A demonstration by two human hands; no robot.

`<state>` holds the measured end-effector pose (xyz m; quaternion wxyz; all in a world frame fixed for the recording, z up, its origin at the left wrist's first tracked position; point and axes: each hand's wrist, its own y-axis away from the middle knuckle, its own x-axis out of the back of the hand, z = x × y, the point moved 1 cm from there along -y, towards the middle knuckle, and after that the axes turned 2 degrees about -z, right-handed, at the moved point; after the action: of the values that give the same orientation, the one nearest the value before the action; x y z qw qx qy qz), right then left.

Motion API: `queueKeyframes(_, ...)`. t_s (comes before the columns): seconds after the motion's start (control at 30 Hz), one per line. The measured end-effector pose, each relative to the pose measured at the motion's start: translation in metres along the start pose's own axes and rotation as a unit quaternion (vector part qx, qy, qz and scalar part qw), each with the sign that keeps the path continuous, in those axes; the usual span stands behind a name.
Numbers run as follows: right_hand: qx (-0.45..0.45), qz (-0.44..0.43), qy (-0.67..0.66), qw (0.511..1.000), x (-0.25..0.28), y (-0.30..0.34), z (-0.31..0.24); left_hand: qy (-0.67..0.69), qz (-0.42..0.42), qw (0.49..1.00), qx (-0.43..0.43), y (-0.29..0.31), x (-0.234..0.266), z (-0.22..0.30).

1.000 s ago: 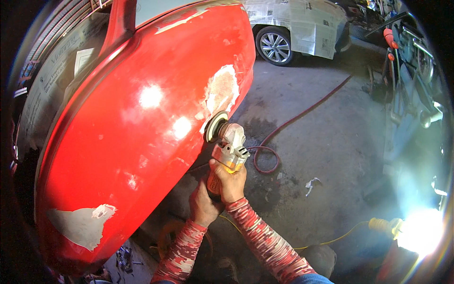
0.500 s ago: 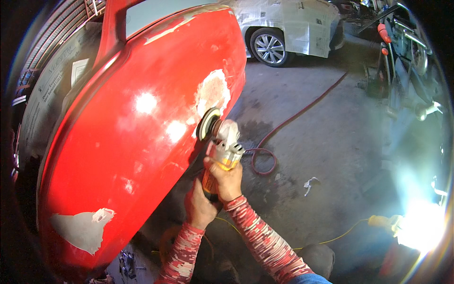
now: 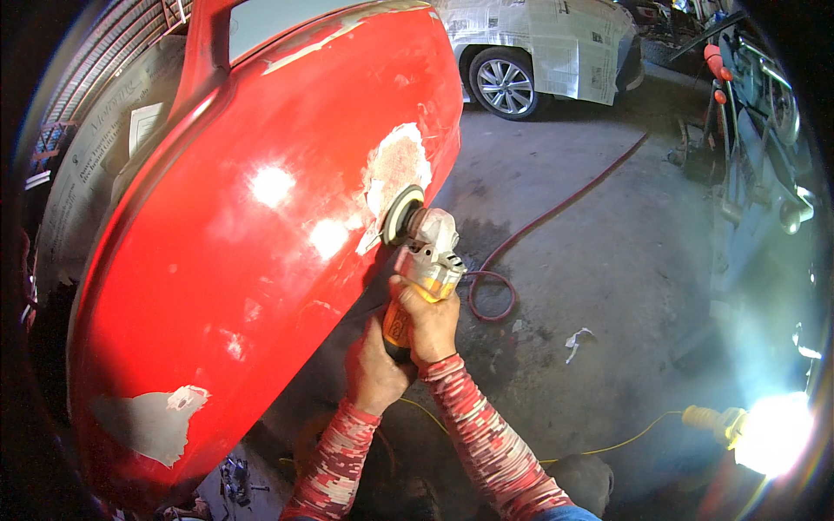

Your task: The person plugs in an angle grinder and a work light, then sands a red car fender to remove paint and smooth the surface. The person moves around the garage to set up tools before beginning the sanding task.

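Grinder (image 3: 431, 267) is mid-frame, grey and yellow-orange, kinda angled up, round disc (image 3: 401, 214) right at the scraped patch (image 3: 401, 161) on that big red car panel (image 3: 200, 260), left side.

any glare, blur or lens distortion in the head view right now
Head view: the work lamp blows out to white, hazing the right side; head view: two hot spots glare off the red car body panel; head view: fisheye corners go black, while the angle grinder looks fairly sharp.
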<state>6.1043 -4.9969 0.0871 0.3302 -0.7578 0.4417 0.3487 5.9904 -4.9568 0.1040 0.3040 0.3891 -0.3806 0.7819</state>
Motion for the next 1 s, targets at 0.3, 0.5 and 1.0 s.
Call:
queueKeyframes(0.3,-0.021,0.002,0.018,1.0,0.0,0.006,0.006,-0.029,0.014,0.999,0.008,0.002,-0.002,-0.003)
queueKeyframes(0.5,-0.043,0.011,0.02,0.999,0.0,0.0,-0.004,0.013,0.014,0.999,-0.029,-0.006,-0.005,0.001)
queueKeyframes(1.0,-0.024,0.029,-0.019,0.999,-0.001,-0.011,-0.001,-0.033,-0.022,0.999,-0.006,-0.019,-0.002,0.007)
